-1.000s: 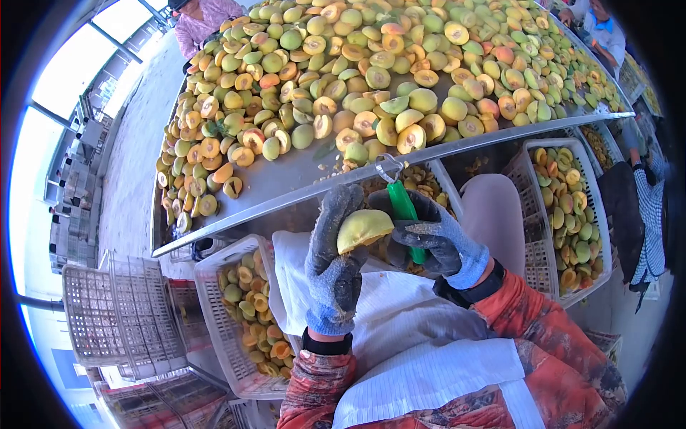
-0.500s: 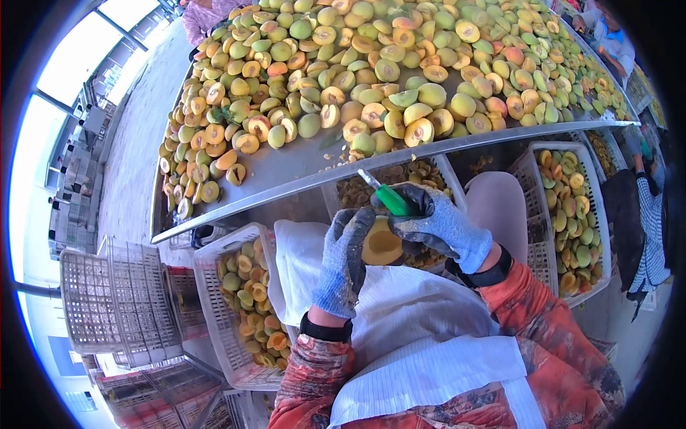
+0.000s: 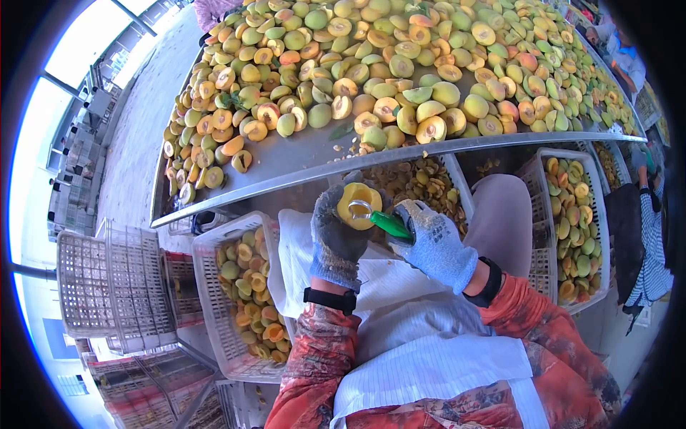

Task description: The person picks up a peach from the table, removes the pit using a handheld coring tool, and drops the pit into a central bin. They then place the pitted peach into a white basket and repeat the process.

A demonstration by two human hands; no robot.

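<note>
My left hand (image 3: 336,239), in a grey glove, holds a yellow peach half (image 3: 359,201) with its cut face turned up. My right hand (image 3: 431,243), in a blue-grey glove, grips a green-handled pitting tool (image 3: 386,222). The tool's metal loop rests against the cut face of the peach half. Both hands are held over my lap, just below the edge of the metal table (image 3: 300,168). The table is piled with several halved and whole peaches (image 3: 386,64).
A white crate (image 3: 246,300) of peach halves stands at my left, another white crate (image 3: 572,214) at my right, and a bin (image 3: 418,182) of pits and scraps under the table edge. Empty crates (image 3: 107,286) are stacked far left. Other people stand at the table's far side and right.
The peach half has turned cut face up in my left hand. The pitting tool has swung down from pointing upward, so its loop now touches the fruit's cut face.
</note>
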